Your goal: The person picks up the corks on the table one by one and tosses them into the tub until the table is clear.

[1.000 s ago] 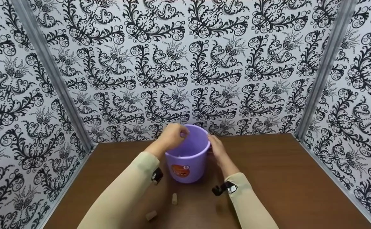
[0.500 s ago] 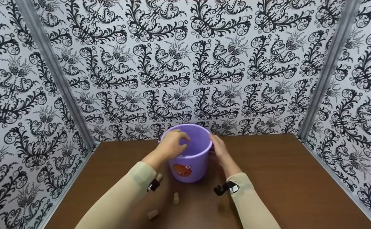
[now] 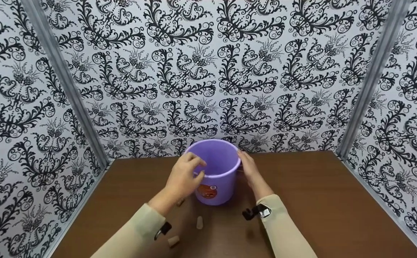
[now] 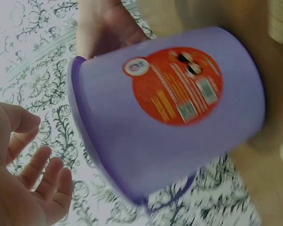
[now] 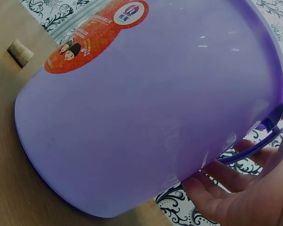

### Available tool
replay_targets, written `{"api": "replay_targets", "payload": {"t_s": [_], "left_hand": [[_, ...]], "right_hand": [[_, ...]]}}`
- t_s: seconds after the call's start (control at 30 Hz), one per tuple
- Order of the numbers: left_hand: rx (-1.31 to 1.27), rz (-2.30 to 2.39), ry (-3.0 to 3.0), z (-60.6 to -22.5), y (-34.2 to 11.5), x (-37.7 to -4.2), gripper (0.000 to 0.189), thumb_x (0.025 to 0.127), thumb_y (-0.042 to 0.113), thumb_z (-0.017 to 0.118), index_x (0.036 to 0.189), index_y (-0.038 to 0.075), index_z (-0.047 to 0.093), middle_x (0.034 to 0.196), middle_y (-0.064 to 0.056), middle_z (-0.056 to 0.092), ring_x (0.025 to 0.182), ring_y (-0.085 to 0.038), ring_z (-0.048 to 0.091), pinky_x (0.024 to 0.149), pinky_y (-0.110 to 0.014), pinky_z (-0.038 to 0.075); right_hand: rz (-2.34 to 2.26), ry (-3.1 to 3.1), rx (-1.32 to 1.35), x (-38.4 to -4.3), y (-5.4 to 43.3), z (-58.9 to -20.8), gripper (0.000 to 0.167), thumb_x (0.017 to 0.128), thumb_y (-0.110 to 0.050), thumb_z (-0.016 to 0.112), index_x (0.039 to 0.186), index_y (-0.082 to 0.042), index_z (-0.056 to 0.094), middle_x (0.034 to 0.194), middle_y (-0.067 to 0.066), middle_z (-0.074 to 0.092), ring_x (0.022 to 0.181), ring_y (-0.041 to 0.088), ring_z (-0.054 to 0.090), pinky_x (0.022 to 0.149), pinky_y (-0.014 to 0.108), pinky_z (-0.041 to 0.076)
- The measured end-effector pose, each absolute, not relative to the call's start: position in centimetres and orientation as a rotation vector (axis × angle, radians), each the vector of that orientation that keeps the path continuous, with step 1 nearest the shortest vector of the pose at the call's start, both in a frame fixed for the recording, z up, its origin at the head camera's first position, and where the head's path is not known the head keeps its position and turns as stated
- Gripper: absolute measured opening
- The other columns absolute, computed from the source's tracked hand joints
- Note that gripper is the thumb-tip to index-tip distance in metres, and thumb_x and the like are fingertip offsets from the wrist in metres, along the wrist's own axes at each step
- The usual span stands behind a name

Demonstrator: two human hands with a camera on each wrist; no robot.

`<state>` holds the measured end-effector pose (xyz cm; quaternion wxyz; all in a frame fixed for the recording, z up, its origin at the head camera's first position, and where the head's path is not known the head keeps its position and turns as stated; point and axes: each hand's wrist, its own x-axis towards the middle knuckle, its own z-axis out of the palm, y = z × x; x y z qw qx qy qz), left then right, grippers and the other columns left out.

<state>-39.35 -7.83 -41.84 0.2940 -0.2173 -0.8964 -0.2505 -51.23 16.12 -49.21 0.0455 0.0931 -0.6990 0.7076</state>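
Observation:
A purple bucket [image 3: 217,190] with an orange-red sticker [image 4: 178,87] stands on the table. My left hand [image 3: 186,173] is just outside its near left rim, fingers loosely bent, thumb apart; the left wrist view shows nothing between them. At the bucket's right side, my right hand [image 3: 248,166] holds the wall near the rim. In the right wrist view, its fingers [image 5: 212,188] lie against the wall by the purple handle [image 5: 254,149]; the thumb is hidden. Short tapered corks lie in front of the bucket: one cork [image 3: 199,223] upright in view, another cork [image 3: 173,241] nearer.
A further cork [image 3: 180,202] lies partly hidden beside my left wrist. The brown wooden table [image 3: 301,193] meets white walls [image 3: 194,71] with black scrolls at the back and sides. Grey metal posts [image 3: 369,79] mark the corners.
My left hand has moved out of the bucket's mouth, toward me and left, its fingers opening. The right hand stays at the bucket's side. The cork by my left wrist shows more.

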Motion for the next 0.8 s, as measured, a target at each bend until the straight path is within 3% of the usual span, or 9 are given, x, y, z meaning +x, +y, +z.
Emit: {"api": "replay_targets", "payload": {"t_s": [0.23,0.5,0.8], "left_hand": [[-0.623,-0.625,-2.266,-43.5,-10.3,-37.4,0.018,0.080,0.008,0.083,0.093,0.015,0.075,0.100,-0.001,0.068,0.098,-0.020,0.064,0.087,-0.039,0.059],[-0.686,-0.579,-2.169,-45.6,-12.1,-35.6,0.023,0.076,0.005,0.085,0.093,0.017,0.076,0.095,0.002,0.067,0.093,-0.015,0.061,0.078,-0.032,0.056],[-0.678,-0.569,-2.209,-47.6,-14.0,-33.9,0.026,0.074,0.004,0.086,0.091,0.019,0.074,0.092,0.006,0.066,0.089,-0.011,0.060,0.077,-0.031,0.056]], "right_hand": [[2.156,-2.156,0.282,-49.1,16.1,-47.2,0.045,0.114,-0.023,0.041,0.133,0.014,0.058,0.132,0.036,0.059,0.130,0.040,0.053,0.118,0.047,0.036],[2.157,-2.174,0.291,-49.3,16.2,-47.3,0.047,0.114,-0.025,0.040,0.136,0.013,0.057,0.134,0.037,0.059,0.130,0.044,0.055,0.110,0.041,0.042],[2.173,-2.157,0.303,-49.9,16.1,-47.9,0.047,0.114,-0.022,0.039,0.137,0.015,0.056,0.134,0.039,0.058,0.131,0.043,0.053,0.113,0.042,0.039]]}}
